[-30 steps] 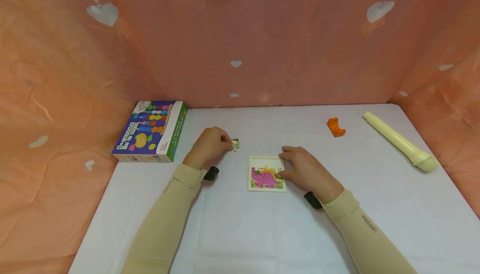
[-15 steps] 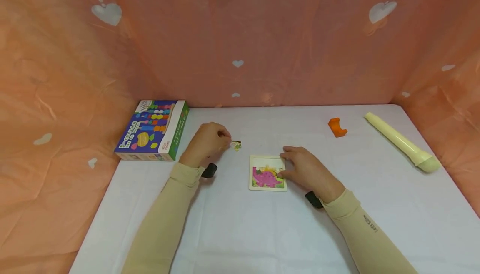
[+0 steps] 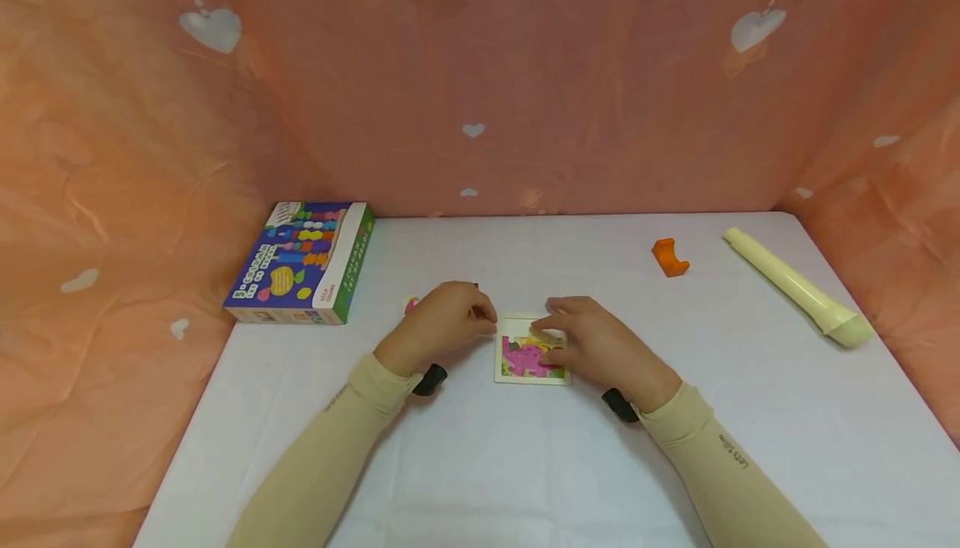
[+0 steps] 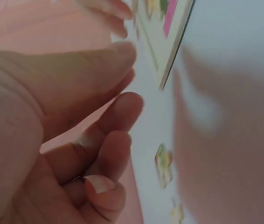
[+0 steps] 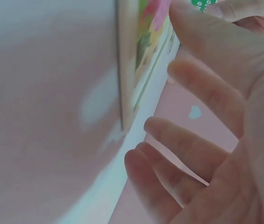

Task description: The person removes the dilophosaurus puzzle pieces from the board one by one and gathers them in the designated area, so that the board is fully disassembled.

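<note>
In the head view a small jigsaw tray (image 3: pixel 498 364) lies mid-table, holding a partly filled picture with a pink dinosaur (image 3: pixel 522 357). My left hand (image 3: pixel 442 320) hovers at its upper left corner, thumb and index tips together, the other fingers loosely bent. No held piece shows between them in the left wrist view. My right hand (image 3: pixel 611 348) reaches over the tray's right side with spread fingers, its thumb touching the picture. A pink loose piece (image 3: pixel 411 304) is half hidden behind the left hand. Puzzle pieces (image 4: pixel 163 165) also lie on the table beyond the left fingers.
A colourful game box (image 3: pixel 296 264) lies at the back left. An orange curved block (image 3: pixel 669 257) and a long pale yellow tube (image 3: pixel 795 285) lie at the back right. Pink-orange cloth (image 3: pixel 570 89) hangs behind the white table (image 3: pixel 480 465).
My left hand has left the loose piece by its fingertips and moved right and nearer, up to the tray. My right fingers have lifted off the tray's edge and shifted left over it.
</note>
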The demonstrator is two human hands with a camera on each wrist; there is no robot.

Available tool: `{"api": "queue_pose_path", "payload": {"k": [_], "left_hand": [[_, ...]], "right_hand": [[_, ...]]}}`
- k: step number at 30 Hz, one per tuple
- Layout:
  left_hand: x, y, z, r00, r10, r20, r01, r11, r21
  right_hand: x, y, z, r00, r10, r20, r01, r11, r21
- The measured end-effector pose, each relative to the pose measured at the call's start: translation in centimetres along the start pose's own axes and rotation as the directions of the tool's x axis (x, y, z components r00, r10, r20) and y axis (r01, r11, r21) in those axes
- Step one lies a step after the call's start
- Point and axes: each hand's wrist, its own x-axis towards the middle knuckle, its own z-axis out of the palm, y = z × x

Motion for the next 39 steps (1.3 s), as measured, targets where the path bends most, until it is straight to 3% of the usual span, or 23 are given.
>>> {"api": "queue_pose_path", "payload": {"k": [5,11,29,39], "left_hand": [[0.2,0.3,1.4,0.999,0.047,0.008,-0.047,0.998,0.030],[0.1,0.8,2.0,0.998,0.043,0.042,-0.045,0.998,0.052],[0.0,1.1,2.5,0.995,0.008,0.103,-0.014,0.998,0.066],[0.0,1.1,2.8,0.995,0.027,0.091,-0.035,0.995,0.091]], "right_hand": [[-0.1,-0.4,0.0,0.997,-0.074,-0.017,0.073,0.997,-0.029],[0.0,-0.5,0.1,0.993,-0.121,-0.014,0.120,0.992,-0.023],[0.1,-0.5,0.3,0.990,-0.142,-0.007,0.141,0.989,-0.041],[0.0,-0.5,0.3,0.991,-0.136,-0.008,0.135,0.990,-0.037]]}}
